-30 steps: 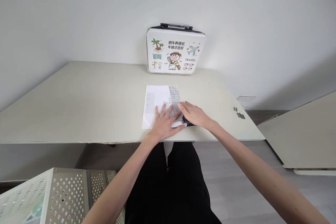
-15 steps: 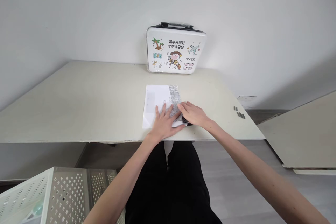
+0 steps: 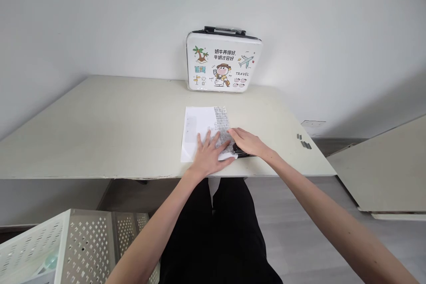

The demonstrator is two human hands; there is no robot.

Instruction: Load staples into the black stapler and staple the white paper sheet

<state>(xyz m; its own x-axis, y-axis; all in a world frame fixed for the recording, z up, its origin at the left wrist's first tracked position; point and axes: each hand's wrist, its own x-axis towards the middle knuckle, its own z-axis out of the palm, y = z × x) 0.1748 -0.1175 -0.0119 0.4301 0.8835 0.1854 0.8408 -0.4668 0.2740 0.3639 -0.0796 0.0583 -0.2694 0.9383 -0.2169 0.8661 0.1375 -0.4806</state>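
Sheets of paper [image 3: 195, 131] lie on the table near its front edge, with a grey printed pattern along their right side. My left hand [image 3: 209, 155] is spread flat over the lower right part of the paper. At the paper's right edge, a black stapler [image 3: 240, 151] lies on the table. My right hand [image 3: 248, 141] is curled over the top of the stapler, hiding much of it. The stapler's front end meets the lower right corner of the paper.
A white cartoon-printed case [image 3: 221, 64] stands against the wall at the back of the table [image 3: 100, 128]. Several small grey staple strips [image 3: 305, 144] lie at the right. Perforated plastic baskets [image 3: 88, 239] stand at the lower left, below the tabletop.
My right hand has shifted slightly right and up, and more of the black stapler shows beneath it. My left hand and the paper have stayed put.
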